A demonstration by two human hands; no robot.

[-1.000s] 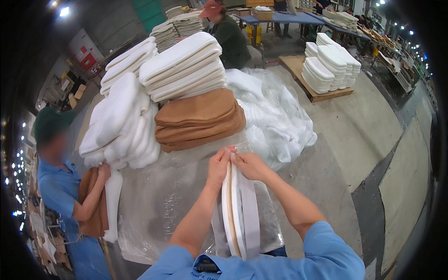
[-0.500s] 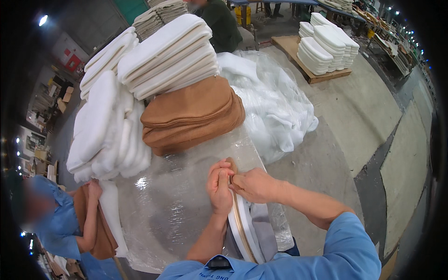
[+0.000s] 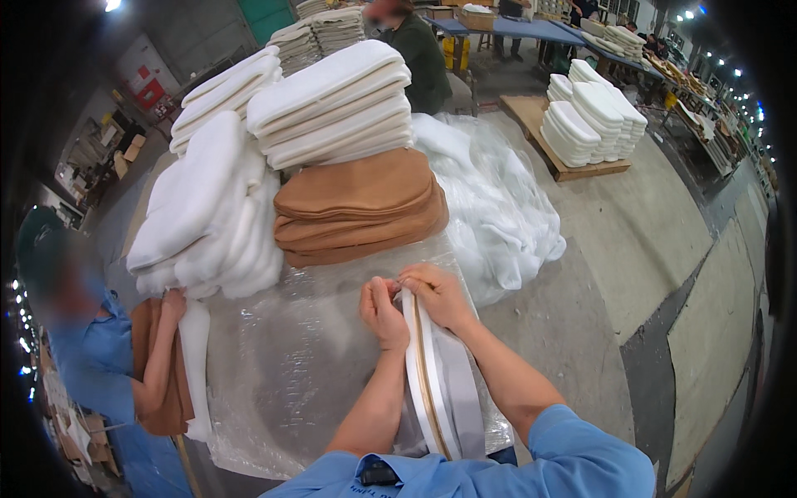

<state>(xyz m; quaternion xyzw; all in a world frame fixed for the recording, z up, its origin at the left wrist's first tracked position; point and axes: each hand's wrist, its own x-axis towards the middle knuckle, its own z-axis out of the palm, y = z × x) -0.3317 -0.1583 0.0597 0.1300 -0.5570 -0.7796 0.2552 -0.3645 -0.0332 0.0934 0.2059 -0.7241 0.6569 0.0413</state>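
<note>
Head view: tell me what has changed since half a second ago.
The right hand has moved forward, toward the brown stack, and now reaches farther than the left hand. The brown tip that showed just above the left hand is out of sight. Both hands are still at the far end of the white strip; the brown stack stayed put.

cloth stack [image 3: 361,209]: on table [image 3: 286,357] | pad stack [image 3: 332,104]: behind | wrapped bundle [image 3: 502,207]: right | zippered piece [image 3: 425,382]: in front
</note>
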